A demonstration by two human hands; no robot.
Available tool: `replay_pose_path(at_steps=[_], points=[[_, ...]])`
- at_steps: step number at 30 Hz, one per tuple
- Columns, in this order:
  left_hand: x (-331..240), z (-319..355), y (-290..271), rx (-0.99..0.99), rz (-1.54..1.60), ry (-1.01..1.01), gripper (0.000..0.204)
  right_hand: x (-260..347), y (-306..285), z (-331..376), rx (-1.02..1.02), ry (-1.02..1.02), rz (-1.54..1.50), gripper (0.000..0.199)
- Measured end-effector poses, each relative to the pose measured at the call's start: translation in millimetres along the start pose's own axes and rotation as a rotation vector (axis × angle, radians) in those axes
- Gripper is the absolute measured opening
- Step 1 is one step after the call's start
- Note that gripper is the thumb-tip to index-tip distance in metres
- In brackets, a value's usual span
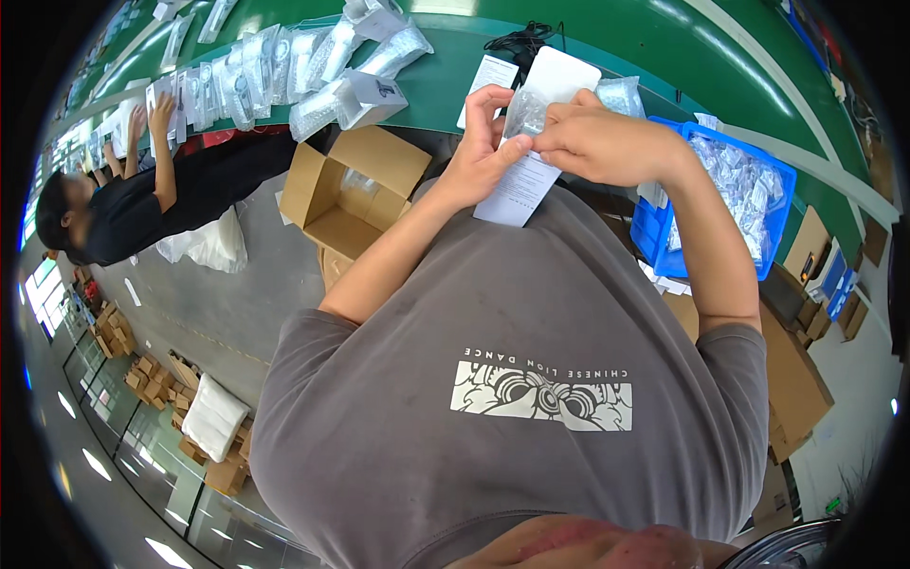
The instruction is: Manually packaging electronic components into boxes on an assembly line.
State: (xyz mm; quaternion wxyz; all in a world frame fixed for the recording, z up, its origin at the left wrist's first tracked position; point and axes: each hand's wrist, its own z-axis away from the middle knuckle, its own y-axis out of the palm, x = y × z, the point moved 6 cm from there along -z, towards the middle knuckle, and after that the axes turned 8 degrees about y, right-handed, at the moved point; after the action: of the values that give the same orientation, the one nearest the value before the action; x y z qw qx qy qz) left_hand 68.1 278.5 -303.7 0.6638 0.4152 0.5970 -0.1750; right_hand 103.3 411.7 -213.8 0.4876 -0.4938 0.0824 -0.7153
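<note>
White carton (518, 194) is gripped by the left hand (486, 152), thumb and fingers curled round its side; the right hand's (607, 142) fingertips bunch at a clear packet (522, 116), their exact hold hidden. Steady left support and a light pinch should prevent creasing. Beyond lies the green table (444, 100); below, the grey shirt (531, 294).

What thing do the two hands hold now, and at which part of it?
The left hand holds a long white printed package at its left side, about mid-length. The right hand bends over its middle; what it pinches is unclear.
</note>
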Motion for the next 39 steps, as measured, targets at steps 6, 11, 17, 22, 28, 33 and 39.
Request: replay_pose_path(at_steps=[6,11,17,22,28,33,39], points=[[6.6,0.9,-12.6,0.181,-0.285,0.052,0.063,4.9,2.3,-24.2,0.091,0.06,0.054,0.016],[-9.4,4.2,-34.0,0.025,-0.195,-0.007,0.055,-41.1,24.8,-9.5,-0.572,0.035,-1.183,0.014],[-17.3,-11.4,-41.0,0.162,-0.237,-0.095,0.057,-39.6,44.5,-15.4,-0.945,0.072,-1.131,0.028],[-17.6,-16.4,-39.8,0.174,-0.22,-0.061,0.058,-37.7,48.8,-13.3,-0.974,0.027,-0.747,0.018],[-17.2,-22.0,-37.6,0.208,-0.252,-0.081,0.05,-41.3,33.6,-11.3,-0.843,0.028,-0.707,0.011],[-25.5,-24.4,-36.5,0.284,-0.325,-0.047,0.041,-36.9,-31.6,-4.3,-1.345,0.205,-0.436,0.016],[-26.6,-24.2,-34.1,0.299,-0.347,-0.012,0.036,-71.1,-26.3,-49.1,-0.92,0.018,-0.663,0.024]])
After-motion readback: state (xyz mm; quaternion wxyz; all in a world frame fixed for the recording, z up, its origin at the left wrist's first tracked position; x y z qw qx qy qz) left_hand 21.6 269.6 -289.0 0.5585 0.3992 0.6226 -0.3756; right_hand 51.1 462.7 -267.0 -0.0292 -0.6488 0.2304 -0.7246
